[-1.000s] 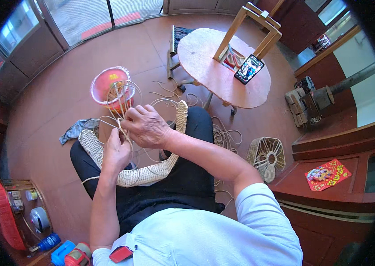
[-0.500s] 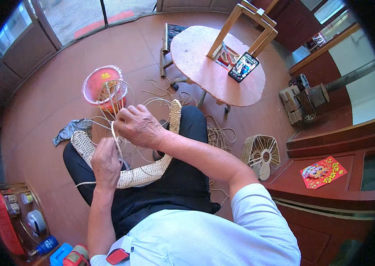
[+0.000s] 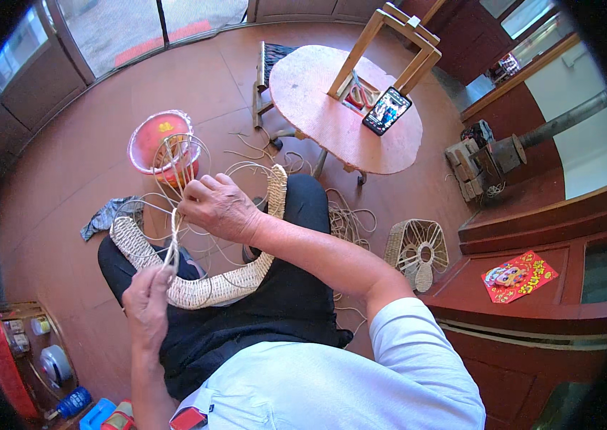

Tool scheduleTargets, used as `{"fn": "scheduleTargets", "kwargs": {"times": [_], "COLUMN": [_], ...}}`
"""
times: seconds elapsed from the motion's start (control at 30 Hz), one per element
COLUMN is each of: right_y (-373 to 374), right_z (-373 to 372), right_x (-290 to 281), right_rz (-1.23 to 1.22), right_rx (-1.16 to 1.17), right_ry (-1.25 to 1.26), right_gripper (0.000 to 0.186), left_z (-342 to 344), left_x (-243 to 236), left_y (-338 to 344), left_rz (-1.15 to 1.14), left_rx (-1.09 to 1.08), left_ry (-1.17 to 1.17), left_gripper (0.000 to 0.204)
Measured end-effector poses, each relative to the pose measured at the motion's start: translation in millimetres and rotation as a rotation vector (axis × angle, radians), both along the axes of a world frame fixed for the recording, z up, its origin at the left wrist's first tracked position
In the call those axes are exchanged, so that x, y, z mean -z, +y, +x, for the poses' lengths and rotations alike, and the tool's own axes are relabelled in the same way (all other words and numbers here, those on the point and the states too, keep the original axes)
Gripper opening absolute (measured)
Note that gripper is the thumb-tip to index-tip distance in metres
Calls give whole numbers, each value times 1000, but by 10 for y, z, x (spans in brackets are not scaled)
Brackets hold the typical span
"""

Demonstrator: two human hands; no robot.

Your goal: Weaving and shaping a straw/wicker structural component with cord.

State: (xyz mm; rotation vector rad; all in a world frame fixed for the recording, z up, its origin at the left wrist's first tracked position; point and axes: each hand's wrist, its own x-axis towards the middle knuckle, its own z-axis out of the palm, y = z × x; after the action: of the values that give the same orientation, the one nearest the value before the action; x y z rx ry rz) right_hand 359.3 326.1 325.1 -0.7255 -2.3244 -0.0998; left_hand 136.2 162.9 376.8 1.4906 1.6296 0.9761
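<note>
Across my lap lies a U-shaped woven basket piece (image 3: 228, 285) in cream cord, with thin bare rods looping out of its upper edge. My right hand (image 3: 219, 209) is closed over a bunch of these rods (image 3: 183, 154) in front of the piece, and some of their loops overlap the bucket behind. Nearer my body, my left hand (image 3: 147, 304) pinches a pale cord (image 3: 173, 242), which runs taut up to my right fingers. Which rods lie inside my right fist is hidden.
A red and pink bucket (image 3: 153, 136) and a grey cloth (image 3: 111, 216) are on the floor ahead. Right of my knees lie coiled cords (image 3: 350, 222) and a small woven basket (image 3: 416, 254). A round table (image 3: 310, 86) carries a phone (image 3: 387, 111), scissors (image 3: 363, 93) and a wooden frame.
My left hand has moved down and to the left, drawing the cord out longer and straighter. My right hand keeps its grip on the rods. The whole view has shifted slightly.
</note>
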Motion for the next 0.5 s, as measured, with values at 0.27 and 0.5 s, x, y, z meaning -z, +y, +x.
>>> {"fn": "scheduleTargets", "kwargs": {"times": [0.27, 0.5], "right_y": [-9, 87], "right_z": [-4, -82], "right_x": [-8, 127], "right_rz": [21, -85], "right_rx": [32, 28], "right_ry": [13, 74], "right_gripper": [13, 33], "left_z": [-542, -1628], "left_x": [-479, -619], "left_y": [-269, -787], "left_rz": [-84, 163], "left_rx": [-125, -488], "left_ry": [-31, -78], "left_gripper": [19, 18]}}
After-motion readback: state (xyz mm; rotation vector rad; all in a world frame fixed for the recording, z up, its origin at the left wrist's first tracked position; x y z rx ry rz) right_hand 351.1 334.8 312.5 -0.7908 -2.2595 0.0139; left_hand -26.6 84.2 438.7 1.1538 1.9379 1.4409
